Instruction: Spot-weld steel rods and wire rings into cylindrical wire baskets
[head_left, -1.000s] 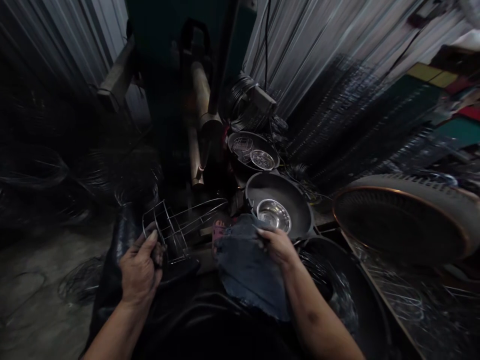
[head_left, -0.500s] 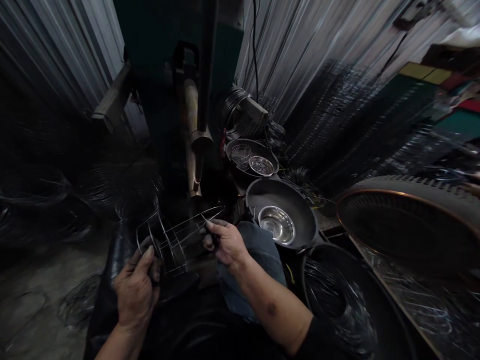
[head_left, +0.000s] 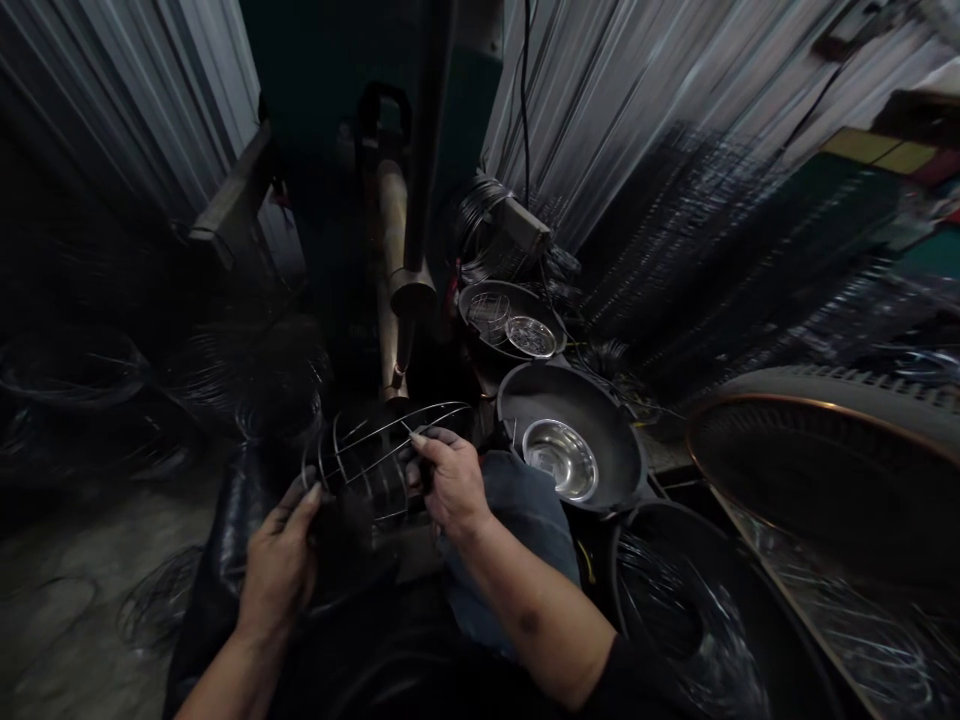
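Note:
A wire frame [head_left: 366,470] of thin bent rods and rounded hoops is held in front of me, below the copper-coloured electrode rods [head_left: 396,378] of a machine. My left hand [head_left: 279,560] pinches the frame's left end between thumb and fingers. My right hand [head_left: 455,488] is closed at the frame's right side, and a short thin wire [head_left: 407,427] pokes out from its thumb and fingertip. Whether the right fingers also grip the frame is hard to see in the dark.
Right of my knee, a black pan [head_left: 615,440] holds a shiny metal bowl [head_left: 562,462]. Behind it another pan [head_left: 474,292] contains wire grids and a dish of small pieces. A fan guard [head_left: 817,480] stands at right. Coiled wire [head_left: 675,610] lies in a tub.
The wire frame has turned and shifted up and right, nearer the electrode rods. My left hand has moved right, closer to my right hand. The view has shifted slightly.

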